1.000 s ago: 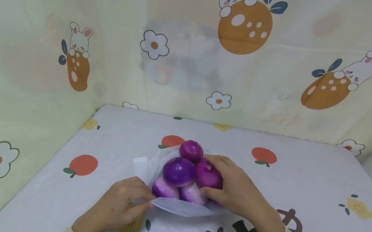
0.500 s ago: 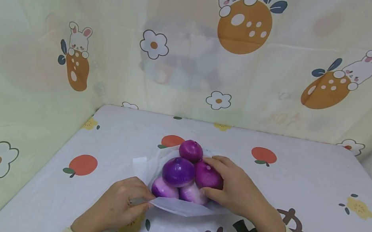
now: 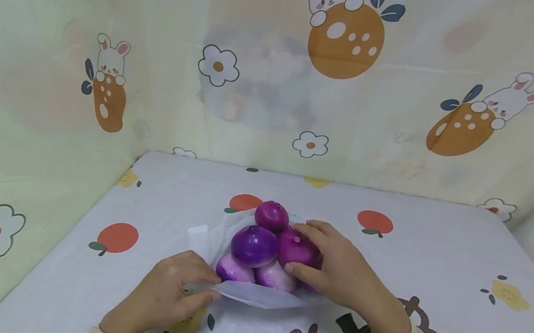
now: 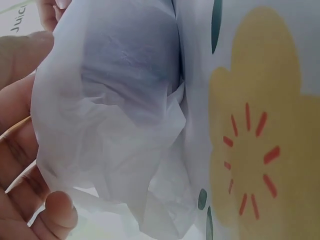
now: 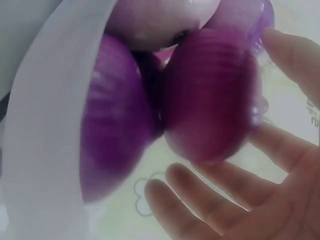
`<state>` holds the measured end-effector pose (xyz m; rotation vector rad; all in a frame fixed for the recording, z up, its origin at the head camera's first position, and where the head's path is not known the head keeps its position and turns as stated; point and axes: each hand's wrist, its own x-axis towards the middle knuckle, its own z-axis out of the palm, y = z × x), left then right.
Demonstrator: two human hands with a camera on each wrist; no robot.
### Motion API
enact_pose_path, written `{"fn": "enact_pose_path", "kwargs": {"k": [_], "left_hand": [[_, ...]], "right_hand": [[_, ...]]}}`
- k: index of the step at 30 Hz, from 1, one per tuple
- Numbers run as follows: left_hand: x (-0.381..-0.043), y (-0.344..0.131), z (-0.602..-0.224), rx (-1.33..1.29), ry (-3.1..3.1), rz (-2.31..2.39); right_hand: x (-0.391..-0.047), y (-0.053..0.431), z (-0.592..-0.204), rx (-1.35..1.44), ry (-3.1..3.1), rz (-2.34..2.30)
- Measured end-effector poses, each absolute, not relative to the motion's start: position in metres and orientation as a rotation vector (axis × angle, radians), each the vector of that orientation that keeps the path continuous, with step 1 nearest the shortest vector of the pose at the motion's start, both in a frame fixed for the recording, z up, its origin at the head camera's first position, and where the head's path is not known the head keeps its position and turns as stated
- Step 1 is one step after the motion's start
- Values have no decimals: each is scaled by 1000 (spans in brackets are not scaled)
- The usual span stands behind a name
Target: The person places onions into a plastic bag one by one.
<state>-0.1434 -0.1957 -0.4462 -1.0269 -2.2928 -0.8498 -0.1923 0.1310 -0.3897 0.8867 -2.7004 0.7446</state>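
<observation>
Several purple onions are piled in a thin white plastic bag (image 3: 260, 297) at the middle of the table. A dark purple onion (image 3: 254, 247) lies on two pale-and-purple ones, and a small magenta onion (image 3: 272, 216) tops the pile. My left hand (image 3: 171, 290) pinches the bag's near left edge between thumb and fingers; its fingers (image 4: 20, 145) partly pass behind the plastic. Around the right-hand magenta onion (image 3: 295, 247), my right hand (image 3: 342, 267) is spread. In the right wrist view, its fingers (image 5: 200, 195) look fairly straight behind that onion (image 5: 212, 95). Contact there is unclear.
A white cloth (image 3: 432, 237) printed with fruit covers the table. Behind it hangs a pale curtain (image 3: 275, 6) with rabbit and flower prints. A small white flap (image 3: 197, 235) of the bag sticks out at the left.
The head view has shifted slightly. My right hand has risen a little, and its thumb reaches slightly further left across the magenta onion. The left hand stays at the bag's edge.
</observation>
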Motion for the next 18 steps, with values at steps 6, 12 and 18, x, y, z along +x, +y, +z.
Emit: {"fn": "enact_pose_path", "kwargs": {"k": [6,12,18], "left_hand": [[-151,-195,-447,-991,-2229,-843],[-160,-198,-441,-920,-2155,-780],[-172,-206,-429,-798,-2074,-637]], "right_hand": [[-199,140,-388,826,-2731,689],[-207,160,-384,739,-2724,690],[-230,197,-385,618,-2677,550]]}}
